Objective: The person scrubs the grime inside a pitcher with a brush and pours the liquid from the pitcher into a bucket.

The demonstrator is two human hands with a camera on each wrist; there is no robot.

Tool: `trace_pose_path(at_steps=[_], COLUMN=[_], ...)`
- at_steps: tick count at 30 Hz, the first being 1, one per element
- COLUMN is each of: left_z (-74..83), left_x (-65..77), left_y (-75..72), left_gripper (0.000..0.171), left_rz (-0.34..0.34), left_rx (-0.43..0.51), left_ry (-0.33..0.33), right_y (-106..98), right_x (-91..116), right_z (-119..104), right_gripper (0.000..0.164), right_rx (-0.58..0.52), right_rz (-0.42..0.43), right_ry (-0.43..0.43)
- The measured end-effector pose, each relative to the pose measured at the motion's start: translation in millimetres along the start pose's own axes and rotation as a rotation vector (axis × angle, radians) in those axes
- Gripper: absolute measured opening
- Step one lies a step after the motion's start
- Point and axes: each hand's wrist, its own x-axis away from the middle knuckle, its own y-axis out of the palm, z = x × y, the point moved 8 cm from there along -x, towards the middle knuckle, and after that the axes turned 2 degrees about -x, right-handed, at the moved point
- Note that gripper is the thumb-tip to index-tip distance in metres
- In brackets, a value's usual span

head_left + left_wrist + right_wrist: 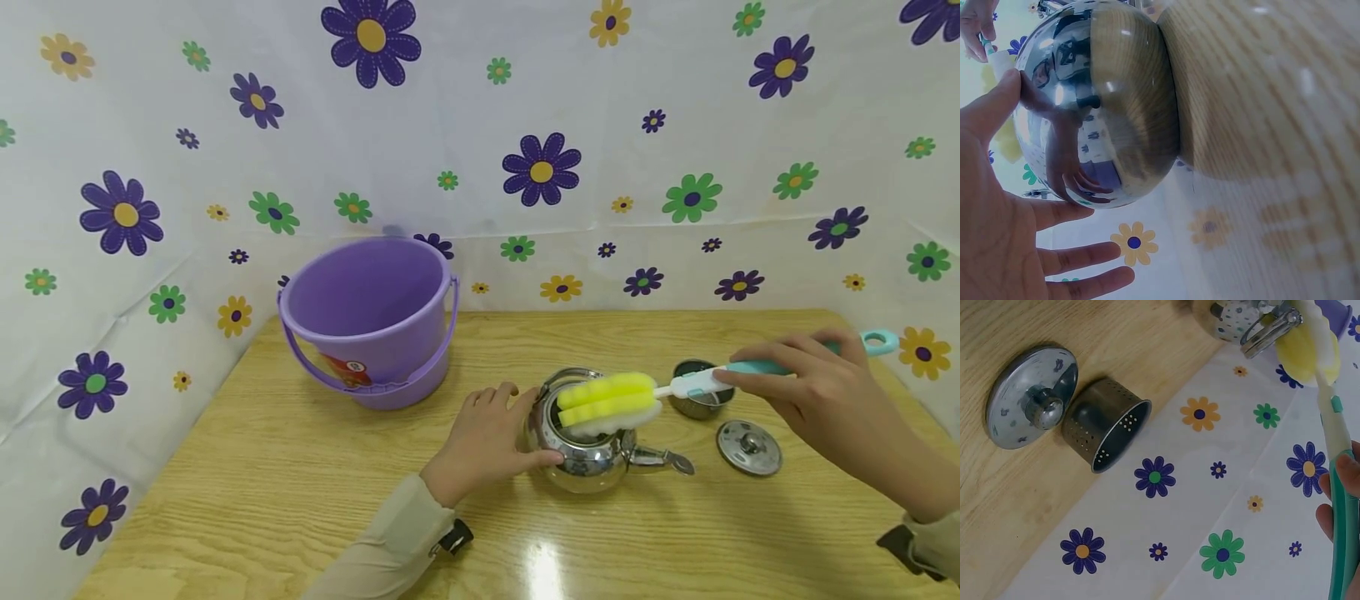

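Observation:
A shiny metal teapot (588, 473) stands upright on the wooden table with its lid off. My left hand (480, 437) holds its round side between thumb and index finger, while the remaining fingers stretch out past it in the left wrist view. Over the pot's opening lies the yellow and white head of a sponge brush (611, 400), tilted and overlapping the rim. My right hand (825, 392) grips the brush by its teal and white handle (1342, 512). The metal lid (750, 447) lies knob up, right of the teapot.
A perforated metal strainer basket (1105, 422) sits beside the lid, behind the brush handle in the head view. At the back left stands a purple bucket (405, 350) with its handle hanging down at the front. A flowered white sheet (480, 108) rises behind the table.

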Motion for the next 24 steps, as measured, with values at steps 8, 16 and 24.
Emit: trace_pose_path(at_steps=[8,16,24], left_z=[-1.5,-1.3,-1.1], left_x=[0.0,0.4,0.2], left_y=[1.8,3.3,3.5], left_gripper=[0.088,0.087,0.087], left_rz=[0.004,-0.015,-0.018], left_rx=[0.001,0.013,0.016], left_ry=[-0.005,-0.013,-0.006], right_y=[5.7,9.3,8.7], right_x=[6.9,14.8,10.4], right_z=[5.1,10.2,10.9], right_gripper=[0.059,0.055,0.056], right_rx=[-0.048,-0.077,-0.072], right_rz=[0.015,0.043,0.065], right_ry=[0.056,0.101,0.074])
